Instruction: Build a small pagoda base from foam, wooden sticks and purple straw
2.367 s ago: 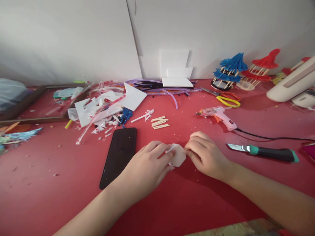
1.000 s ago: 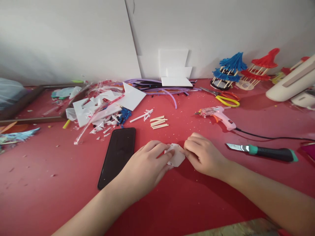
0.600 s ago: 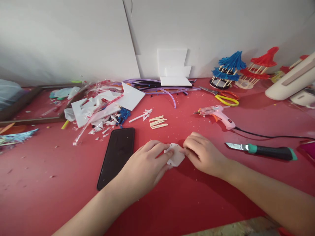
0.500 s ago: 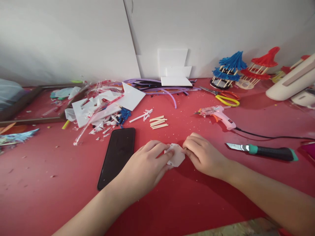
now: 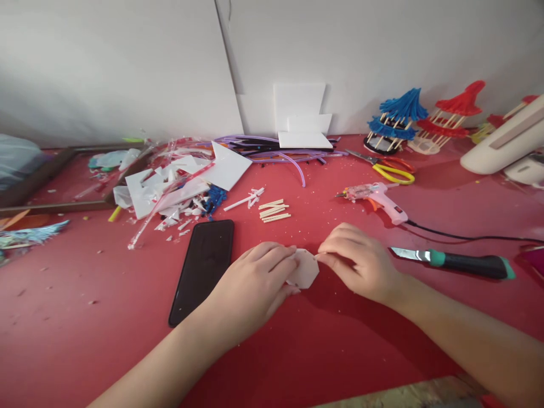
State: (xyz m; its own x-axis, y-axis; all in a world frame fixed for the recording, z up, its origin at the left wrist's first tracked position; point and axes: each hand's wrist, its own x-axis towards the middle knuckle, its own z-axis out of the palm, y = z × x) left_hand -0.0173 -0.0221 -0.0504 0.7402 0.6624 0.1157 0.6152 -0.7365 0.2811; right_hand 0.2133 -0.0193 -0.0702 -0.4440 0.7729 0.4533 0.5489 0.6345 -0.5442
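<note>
A small white many-sided foam board piece (image 5: 306, 271) with tiny holes near its edge is gripped at its left side by my left hand (image 5: 261, 277). Close to the piece's right edge, my right hand (image 5: 359, 258) pinches thumb and forefinger together; what sits between those fingertips is too small to make out. Short wooden sticks (image 5: 274, 211) lie in a little pile beyond my hands. A black phone (image 5: 203, 269) rests left of my left hand. The utility knife (image 5: 463, 264) with a green and black handle lies right of my right hand.
A pink glue gun (image 5: 378, 199) trails a black cord to the right. Scissors (image 5: 393, 170) lie behind it. Blue (image 5: 393, 122) and red pagoda models (image 5: 448, 116) stand at the back. White scraps (image 5: 170, 190) heap up on the left, near a brown frame (image 5: 55, 204).
My right hand has shifted slightly right, its fingers a little more extended at the foam piece's edge. My left fingers have changed position slightly on the piece, which stays nearly in place.
</note>
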